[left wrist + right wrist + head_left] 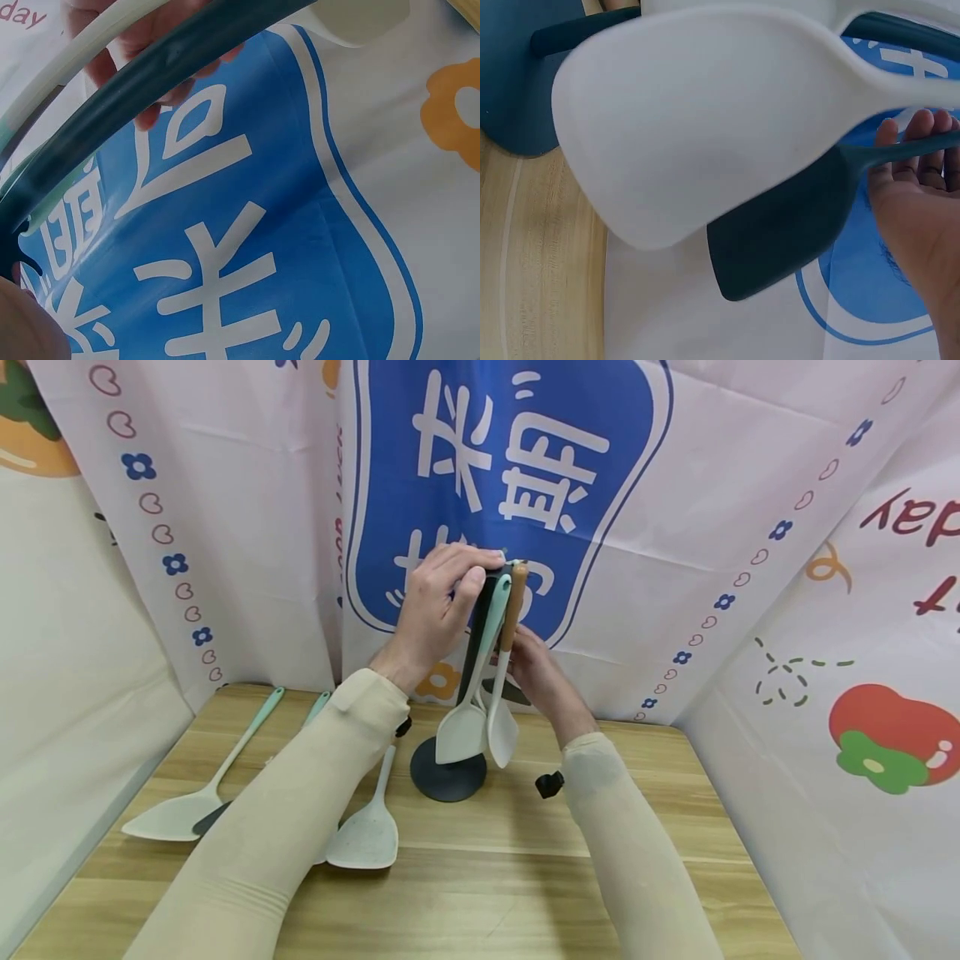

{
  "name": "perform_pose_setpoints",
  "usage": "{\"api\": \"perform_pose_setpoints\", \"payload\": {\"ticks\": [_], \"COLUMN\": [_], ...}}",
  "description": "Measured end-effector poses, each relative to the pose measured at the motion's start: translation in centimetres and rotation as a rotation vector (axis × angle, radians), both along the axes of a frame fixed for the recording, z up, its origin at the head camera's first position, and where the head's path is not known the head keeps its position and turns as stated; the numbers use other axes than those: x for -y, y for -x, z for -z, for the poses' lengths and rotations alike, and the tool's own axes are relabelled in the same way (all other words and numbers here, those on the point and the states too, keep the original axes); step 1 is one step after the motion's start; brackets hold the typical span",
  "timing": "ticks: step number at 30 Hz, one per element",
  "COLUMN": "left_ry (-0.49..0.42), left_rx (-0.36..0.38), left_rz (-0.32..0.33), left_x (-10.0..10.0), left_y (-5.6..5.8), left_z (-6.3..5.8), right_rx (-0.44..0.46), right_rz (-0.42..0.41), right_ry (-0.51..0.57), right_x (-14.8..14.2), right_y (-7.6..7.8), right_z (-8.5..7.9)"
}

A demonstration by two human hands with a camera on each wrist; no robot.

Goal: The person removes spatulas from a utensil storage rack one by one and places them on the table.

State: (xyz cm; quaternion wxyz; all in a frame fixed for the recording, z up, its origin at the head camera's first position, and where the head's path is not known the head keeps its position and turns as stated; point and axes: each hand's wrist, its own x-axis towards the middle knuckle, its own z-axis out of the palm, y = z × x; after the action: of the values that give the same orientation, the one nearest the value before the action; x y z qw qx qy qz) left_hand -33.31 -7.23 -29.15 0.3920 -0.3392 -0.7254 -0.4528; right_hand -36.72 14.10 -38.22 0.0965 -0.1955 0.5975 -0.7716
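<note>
A dark utensil stand (474, 647) rises from a round base (448, 777) on the table. My left hand (438, 593) grips its top, fingers laid over it and thumb in front. On the front hang a white turner (461, 735) with a mint handle and a white utensil (502, 735) with a wooden handle. Behind them is my right hand (543, 668). In the right wrist view, the handle of a dark green turner (780, 225) crosses in front of that hand's relaxed fingers; the thumb is hidden. A large white turner head (705, 112) overlaps the dark one there.
Left on the wooden table (465, 893) lie a white turner (168, 817) with a mint handle, a dark-tipped utensil (213, 818) and another white turner (366, 837). My left sleeve partly covers them. A printed curtain (675, 585) hangs close behind the stand.
</note>
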Motion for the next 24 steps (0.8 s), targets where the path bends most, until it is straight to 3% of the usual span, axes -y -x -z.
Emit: {"api": "perform_pose_setpoints", "payload": {"ticks": [7,15,24], "left_ry": [0.005,0.004,0.011], "left_rx": [-0.003,0.004,0.006], "left_rz": [-0.005,-0.007,-0.020], "left_x": [0.1,0.1,0.1], "left_y": [0.1,0.0,0.0], "left_z": [0.0,-0.1,-0.1], "right_rx": [0.019,-0.030,-0.026], "right_rz": [0.008,0.059,0.091], "right_ry": [0.085,0.086,0.076], "right_x": [-0.6,-1.0,-1.3], "right_y": [-0.2,0.1,0.0], "right_z": [0.1,0.4,-0.3]}}
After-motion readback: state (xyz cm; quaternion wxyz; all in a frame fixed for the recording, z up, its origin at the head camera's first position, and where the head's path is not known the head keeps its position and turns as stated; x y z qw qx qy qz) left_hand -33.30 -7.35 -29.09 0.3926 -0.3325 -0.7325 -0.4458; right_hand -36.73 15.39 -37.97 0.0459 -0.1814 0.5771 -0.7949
